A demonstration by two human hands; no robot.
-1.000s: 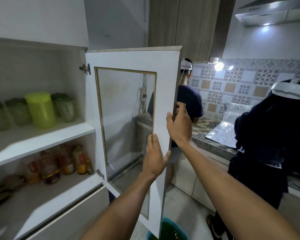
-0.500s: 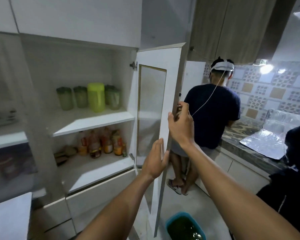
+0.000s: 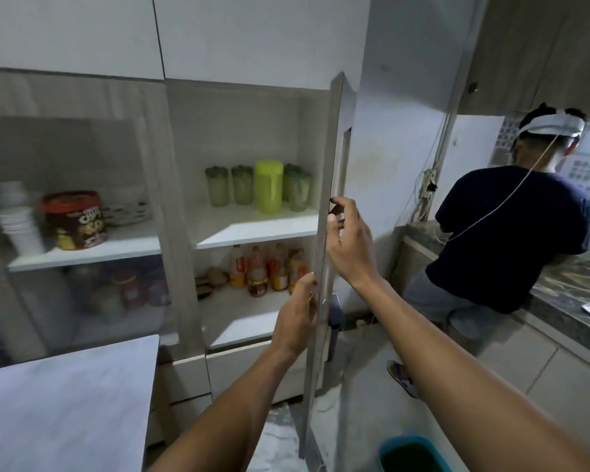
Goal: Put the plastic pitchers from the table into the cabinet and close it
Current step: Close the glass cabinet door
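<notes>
Pitchers (image 3: 269, 186) of green plastic stand in a row on the upper shelf (image 3: 252, 226) of the open cabinet, centre of the frame: one bright lime, the others duller and translucent; their exact count is unclear. The closing step appears in hand. The cabinet door (image 3: 324, 233) is seen edge-on, running down the middle. The right hand (image 3: 349, 241) curls its fingers round the door's free edge at centre right; the left hand (image 3: 297, 318), lower down, lies flat and spread against it. Next, the door likely needs swinging left until shut, fingers clear of the frame. The white table (image 3: 65, 403), lower left, is blurred and cut off. Bottles (image 3: 266, 270) on the lower shelf are too blurred to read.
</notes>
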